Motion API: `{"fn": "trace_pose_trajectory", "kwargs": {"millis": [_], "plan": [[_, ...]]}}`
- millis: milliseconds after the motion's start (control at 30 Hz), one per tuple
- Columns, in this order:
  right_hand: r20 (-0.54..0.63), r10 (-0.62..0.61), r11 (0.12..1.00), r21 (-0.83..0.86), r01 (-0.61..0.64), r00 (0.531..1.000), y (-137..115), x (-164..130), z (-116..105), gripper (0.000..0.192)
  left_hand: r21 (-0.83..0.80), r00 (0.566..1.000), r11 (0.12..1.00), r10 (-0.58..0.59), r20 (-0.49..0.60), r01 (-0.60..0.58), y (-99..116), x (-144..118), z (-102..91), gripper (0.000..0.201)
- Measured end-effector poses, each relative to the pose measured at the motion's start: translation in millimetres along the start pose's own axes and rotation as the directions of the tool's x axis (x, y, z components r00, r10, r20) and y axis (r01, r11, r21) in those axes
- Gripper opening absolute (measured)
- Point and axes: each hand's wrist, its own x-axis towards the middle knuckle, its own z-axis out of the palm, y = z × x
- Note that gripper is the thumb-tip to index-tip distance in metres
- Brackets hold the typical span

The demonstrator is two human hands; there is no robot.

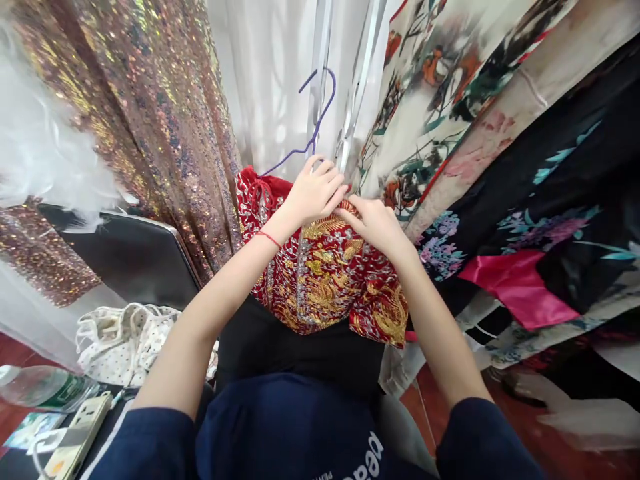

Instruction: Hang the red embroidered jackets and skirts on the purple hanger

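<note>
A red garment with gold and silver embroidery lies across my lap, its top edge raised toward me. A purple hanger sits at that edge, one arm running to the garment's left corner and its hook standing free above. My left hand bends its fingers over the garment's top edge, just below the hanger's neck. Beside it, my right hand grips the same edge, thumb and fingers together, nearly touching the left. The hanger's right arm is hidden behind my hands and the cloth.
Sequined fabric hangs at left, and floral dresses crowd the right. A black chair back, dotted white cloth, plastic bottle and power strip are at lower left. Bright pink cloth hangs at right.
</note>
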Motion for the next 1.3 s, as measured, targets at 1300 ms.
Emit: {"fn": "trace_pose_trajectory", "kwargs": {"millis": [1300], "plan": [[-0.075,0.089,0.659,0.752,-0.002,0.993,-135.1,-140.7,15.3,0.047,-0.634,0.752,0.427,-0.506,0.424,0.645,131.7,-175.0,-61.6,0.041]]}}
